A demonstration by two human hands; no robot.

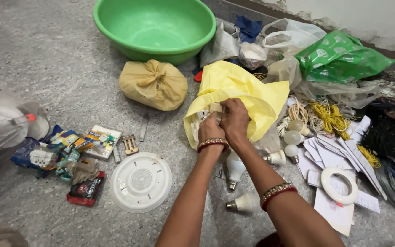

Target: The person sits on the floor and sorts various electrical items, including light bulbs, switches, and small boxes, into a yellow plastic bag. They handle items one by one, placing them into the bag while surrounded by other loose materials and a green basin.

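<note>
A: We close our left hand (pixel 211 129) and right hand (pixel 235 120) together on small white parts at the mouth of the yellow bag (pixel 243 89).

B: Progress?

A: Partial, we judge. White bulbs (pixel 236 168) lie loose just below our wrists; yellow wire coils (pixel 329 116) lie to the right, unbagged.

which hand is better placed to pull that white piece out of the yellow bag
Left, probably: the left hand sits at the yellow bag mouth, fingers on the white piece. The right hand grips the bag's edge.
</note>
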